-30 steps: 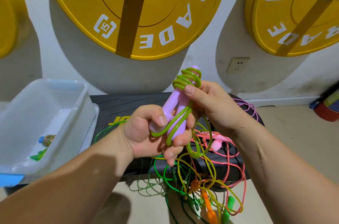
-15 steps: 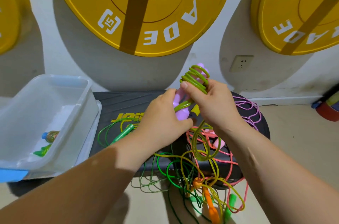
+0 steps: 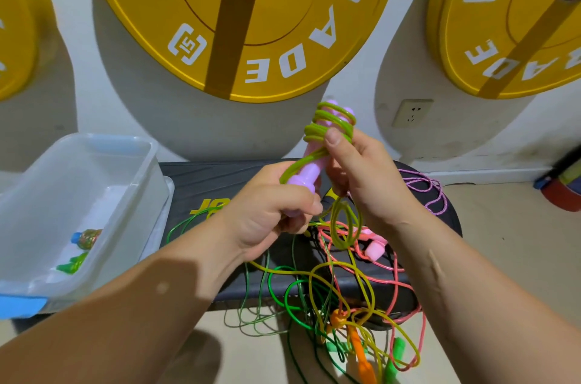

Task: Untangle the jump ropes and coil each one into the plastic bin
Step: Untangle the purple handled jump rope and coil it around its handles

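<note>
Early days for us: left hand (image 3: 270, 214) grips the purple handles (image 3: 309, 169), right hand (image 3: 361, 176) pinches the lime rope (image 3: 330, 119) wound round them. The tangle (image 3: 345, 289) hangs off the bench (image 3: 220, 179) front edge, and the bin (image 3: 132, 236) holds just a few bits.

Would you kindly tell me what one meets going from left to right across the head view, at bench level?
plastic bin → left hand → purple handles → right hand → thin purple rope → red object at the right edge
</note>
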